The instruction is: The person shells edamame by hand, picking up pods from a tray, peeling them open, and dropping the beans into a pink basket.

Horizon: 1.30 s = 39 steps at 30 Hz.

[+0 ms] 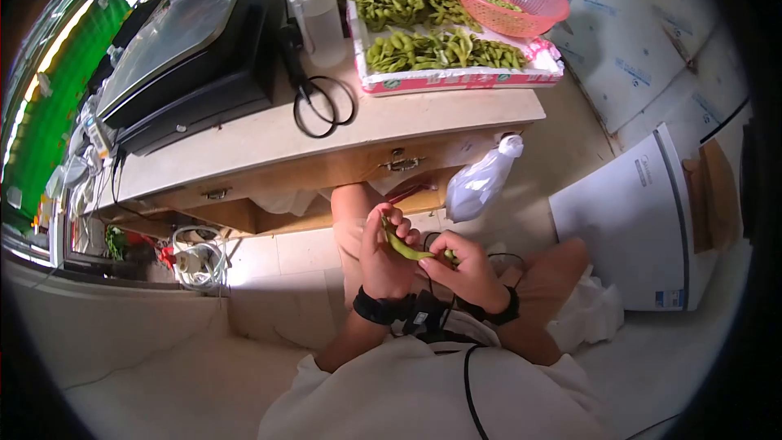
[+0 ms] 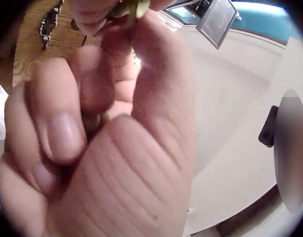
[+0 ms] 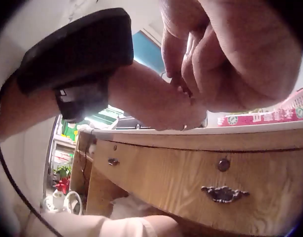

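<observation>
In the head view, a long green soybean pod [image 1: 399,243] lies between the two hands over the person's lap. The left hand [image 1: 386,259] holds the pod with curled fingers, its thumb along one side. Thumb and fingers of the right hand [image 1: 471,275] pinch the pod's lower right end, and a bit of green [image 1: 450,256] shows among those fingers. From the left wrist, the curled left hand [image 2: 117,133] fills the picture, with a piece of the pod [image 2: 137,9] at the top. The right hand [image 3: 240,54] hides the pod in the right wrist view.
Ahead stands a desk [image 1: 440,118] bearing a box [image 1: 456,80] of soybean pods, a pink basket [image 1: 509,0] with shelled beans, a lidded bottle [image 1: 322,24] and a black machine [image 1: 195,57]. A white plastic bag [image 1: 482,183] hangs from the desk's right corner. A white fridge [image 1: 627,220] stands right.
</observation>
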Available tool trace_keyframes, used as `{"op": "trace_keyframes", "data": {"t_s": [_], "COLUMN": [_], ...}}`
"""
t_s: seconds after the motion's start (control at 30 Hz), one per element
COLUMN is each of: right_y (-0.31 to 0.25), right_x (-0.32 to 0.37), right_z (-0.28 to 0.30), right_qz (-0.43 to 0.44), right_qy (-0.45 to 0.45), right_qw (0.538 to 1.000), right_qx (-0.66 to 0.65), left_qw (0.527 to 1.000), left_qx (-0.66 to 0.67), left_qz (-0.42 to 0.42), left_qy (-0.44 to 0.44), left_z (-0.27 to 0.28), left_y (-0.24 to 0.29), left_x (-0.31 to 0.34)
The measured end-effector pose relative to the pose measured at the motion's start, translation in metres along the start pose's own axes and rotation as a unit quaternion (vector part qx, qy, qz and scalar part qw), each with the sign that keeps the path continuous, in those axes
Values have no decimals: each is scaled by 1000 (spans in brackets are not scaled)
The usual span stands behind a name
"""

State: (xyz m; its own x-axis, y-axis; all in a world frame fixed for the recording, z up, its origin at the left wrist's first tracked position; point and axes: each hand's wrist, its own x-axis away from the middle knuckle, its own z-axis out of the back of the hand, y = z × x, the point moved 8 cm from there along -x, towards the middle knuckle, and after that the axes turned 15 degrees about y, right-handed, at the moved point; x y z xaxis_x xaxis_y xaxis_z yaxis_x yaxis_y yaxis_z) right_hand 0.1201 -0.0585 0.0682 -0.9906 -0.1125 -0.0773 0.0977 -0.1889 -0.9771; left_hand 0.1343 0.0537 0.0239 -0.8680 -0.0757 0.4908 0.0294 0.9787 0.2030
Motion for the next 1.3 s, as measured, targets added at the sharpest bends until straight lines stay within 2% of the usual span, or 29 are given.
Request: {"op": "trace_keyframes", "data": {"t_s": [0.07,0.13,0.17,0.2,0.27,0.3,0.33,0.4,0.43,0.57,0.63,0.67,0.73,0.77,0.83,0.93,1.07,1.13,1.17,1.23,1.3], "right_y": [-5,-8,-9,-10,-6,0,4,7,7,16,22,30,44,46,46,58,60,65,69,71,70], "right_x": [3,4,6,8,9,10,11,9,6,4,3,3,2,3,-2,-2,-4,-4,-6,-11,-16], "right_z": [2,8,8,9,15,17,17,21,25,33,34,33,34,35,38,40,46,47,47,47,45], "right_qz": [-10,-6,-15,-26,-37,-35,-33,-37,-38,-89,-119,-121,-94,-97,-98,-140,-156,-169,-171,-130,-145], "right_qy": [-18,-34,-64,-94,-116,-132,-147,-121,-95,-63,-50,-50,-37,-39,-27,-40,-73,-100,-104,-102,-101], "right_qw": [1000,999,998,995,991,989,987,992,995,994,985,984,988,987,981,968,961,958,956,962,954], "right_qx": [-24,-10,10,30,57,57,57,28,3,-32,-112,-121,-114,-121,-167,-205,-217,-212,-213,-217,-241], "left_qw": [1000,966,949,949,938,909,909,804,822,827,862,857,846,843,815,786,775,735,735,763,780], "left_qx": [-16,-242,-309,-307,-341,-410,-411,-550,-533,-535,-497,-505,-507,-513,-535,-567,-578,-615,-616,-589,-574], "left_qz": [3,-87,-69,-71,-10,-16,-15,-154,-126,-103,-87,-88,-159,-159,-219,-247,-253,-283,-283,-267,-248], "left_qy": [0,-2,1,4,-67,-71,-68,-164,-156,-142,-53,-48,-41,-35,-33,-17,21,19,24,23,34], "left_z": [8,12,17,25,34,38,40,27,30,19,19,18,15,14,5,2,5,1,2,4,5], "left_y": [10,19,19,23,12,11,8,4,1,-8,-7,-11,-12,-17,-17,-22,-30,-33,-34,-38,-40], "left_x": [3,9,16,19,27,30,32,38,38,43,41,40,37,38,40,43,46,50,49,47,44]}}
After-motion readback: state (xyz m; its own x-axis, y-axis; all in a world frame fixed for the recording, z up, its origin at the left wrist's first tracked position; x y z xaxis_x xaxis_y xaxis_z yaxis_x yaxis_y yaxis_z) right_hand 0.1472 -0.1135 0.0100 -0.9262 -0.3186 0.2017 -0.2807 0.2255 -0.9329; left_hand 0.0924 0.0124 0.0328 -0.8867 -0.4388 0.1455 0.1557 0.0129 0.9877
